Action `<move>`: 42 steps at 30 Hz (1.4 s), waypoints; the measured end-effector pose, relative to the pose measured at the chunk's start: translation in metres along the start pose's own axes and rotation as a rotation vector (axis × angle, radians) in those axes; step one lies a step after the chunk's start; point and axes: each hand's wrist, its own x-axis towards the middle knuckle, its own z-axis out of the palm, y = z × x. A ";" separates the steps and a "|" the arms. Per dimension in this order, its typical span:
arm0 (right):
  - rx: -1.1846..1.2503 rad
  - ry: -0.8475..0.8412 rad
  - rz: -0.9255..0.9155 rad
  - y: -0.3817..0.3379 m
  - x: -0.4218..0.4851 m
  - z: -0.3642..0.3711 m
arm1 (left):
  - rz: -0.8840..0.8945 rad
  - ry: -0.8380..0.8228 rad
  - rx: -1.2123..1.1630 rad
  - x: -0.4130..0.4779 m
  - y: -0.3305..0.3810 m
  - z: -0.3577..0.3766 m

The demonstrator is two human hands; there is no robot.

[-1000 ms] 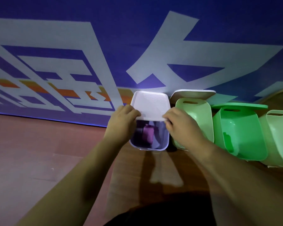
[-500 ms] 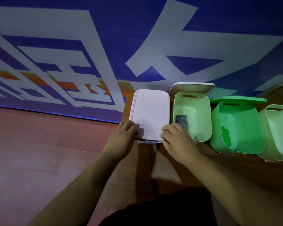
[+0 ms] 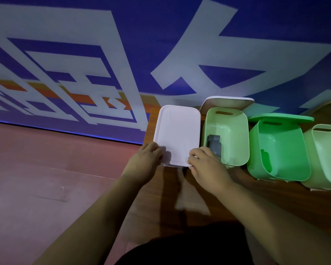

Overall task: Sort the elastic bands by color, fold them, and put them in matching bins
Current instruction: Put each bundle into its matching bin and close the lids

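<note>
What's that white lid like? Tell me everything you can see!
The lid is pale pinkish-white, a rounded rectangle with a raised line near its edge, and looks like smooth plastic. It lies flat at the left end of the row, beside the pale green bin. The left hand and right hand grip its two near corners.

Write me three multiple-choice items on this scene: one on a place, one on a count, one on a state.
1. Where does the grey band lie?
A) in the light green bin beside the white lid
B) on the floor
C) in a hand

2. How many bins stand open on top?
A) one
B) three
C) five

3. How does the white lid lie?
A) flat on its bin
B) leaning on the wall
C) on the floor

Key: 1 A, grey shows inside that bin. 2 B, the light green bin, the bright green bin and the pale bin gape. 3 A, it covers the leftmost bin.
</note>
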 end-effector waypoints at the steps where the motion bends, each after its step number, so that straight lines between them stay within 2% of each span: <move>1: 0.000 -0.004 -0.002 -0.001 0.001 -0.001 | -0.003 -0.017 0.033 0.001 0.001 0.000; 12: 0.042 -0.016 0.003 -0.007 0.018 -0.009 | -0.122 -0.034 0.090 0.011 0.014 -0.007; 16: 0.215 -0.078 0.047 0.010 0.025 -0.025 | -0.195 -0.058 0.125 0.025 0.032 -0.013; 18: 0.277 -0.026 0.088 0.032 0.028 -0.040 | -0.214 -0.079 0.078 0.041 0.049 -0.017; 21: 0.244 0.078 0.196 0.074 0.034 -0.075 | -0.220 -0.093 -0.086 0.079 0.089 -0.031; 26: 0.146 0.210 0.387 0.137 0.045 -0.127 | -0.169 0.057 -0.228 0.160 0.151 -0.049; 31: 0.132 0.079 0.406 0.175 0.054 -0.133 | -0.195 0.020 -0.147 0.212 0.178 -0.039; 33: 0.157 0.068 0.412 0.183 0.056 -0.130 | -0.218 0.053 -0.111 0.222 0.180 -0.036; 42: 0.235 0.263 0.381 0.192 0.061 -0.127 | -0.255 0.173 -0.158 0.224 0.171 -0.037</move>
